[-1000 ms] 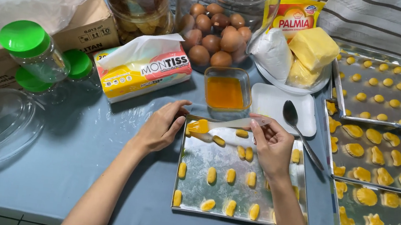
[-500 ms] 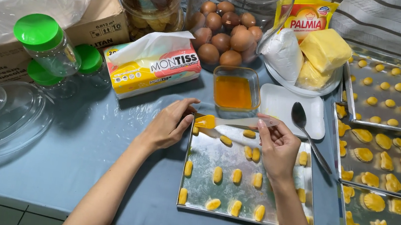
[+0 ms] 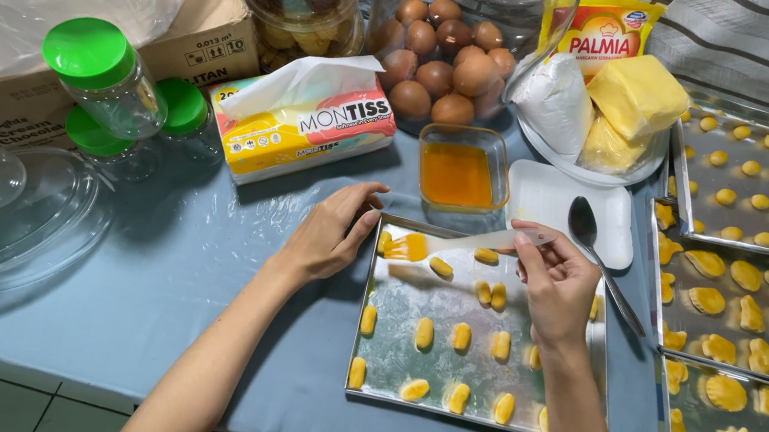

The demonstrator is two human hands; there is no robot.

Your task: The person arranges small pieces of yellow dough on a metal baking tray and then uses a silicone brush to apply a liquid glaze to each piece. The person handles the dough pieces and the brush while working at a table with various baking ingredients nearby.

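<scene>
Now right hand [image 3: 558, 284] pinching brush [image 3: 458, 244], bristles leftward

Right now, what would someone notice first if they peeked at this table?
Probably the right hand holding a pastry brush with yellow-coated bristles over the near baking tray of small oval cookies, while the left hand rests at the tray's edge. Just behind sits a glass dish of orange egg wash, and further back a big jar of brown eggs.
</scene>
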